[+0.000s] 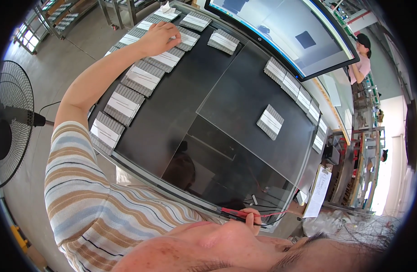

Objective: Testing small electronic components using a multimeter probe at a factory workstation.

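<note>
- The left hand is over the far left part of a dark table. Its fingers bend down at a grey and white block; it is hard to tell if they grip it.
- That block sits among many more like it on the table's left side.
- The right hand, partly hidden, is closed around a red stick by the near edge.
- One lone block lies on the right side.
- A big screen stands behind.
</note>
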### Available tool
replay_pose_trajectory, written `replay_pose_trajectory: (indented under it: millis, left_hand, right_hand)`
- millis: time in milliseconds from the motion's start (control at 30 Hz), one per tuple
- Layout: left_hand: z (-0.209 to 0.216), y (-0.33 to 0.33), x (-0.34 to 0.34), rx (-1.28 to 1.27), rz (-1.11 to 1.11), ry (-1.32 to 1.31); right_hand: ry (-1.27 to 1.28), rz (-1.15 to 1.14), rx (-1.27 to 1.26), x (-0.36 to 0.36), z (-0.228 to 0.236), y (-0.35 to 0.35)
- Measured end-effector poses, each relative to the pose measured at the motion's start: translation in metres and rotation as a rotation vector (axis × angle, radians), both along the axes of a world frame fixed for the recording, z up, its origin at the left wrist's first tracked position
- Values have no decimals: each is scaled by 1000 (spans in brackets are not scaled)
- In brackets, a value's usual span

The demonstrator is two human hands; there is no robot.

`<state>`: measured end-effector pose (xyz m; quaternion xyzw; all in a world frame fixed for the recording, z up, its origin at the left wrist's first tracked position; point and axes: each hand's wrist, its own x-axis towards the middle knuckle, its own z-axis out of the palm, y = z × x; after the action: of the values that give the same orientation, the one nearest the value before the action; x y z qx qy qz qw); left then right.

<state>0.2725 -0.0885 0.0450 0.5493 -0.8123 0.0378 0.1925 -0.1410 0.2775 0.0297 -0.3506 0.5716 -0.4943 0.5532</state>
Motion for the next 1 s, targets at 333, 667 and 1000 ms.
replay_pose_trajectory:
  millis: [333,667,1000]
  left_hand:
    - [-4,-43,-3,-99,-100,-26]
    - [-15,-77,-10,41,-60,-106]
    - [-18,-70,-13,80,-36,-133]
  right_hand:
    - [88,34,-26,1,6,-3]
    - [67,-12,-8,1,1,0]
    - [74,19,-10,-1,1,-1]
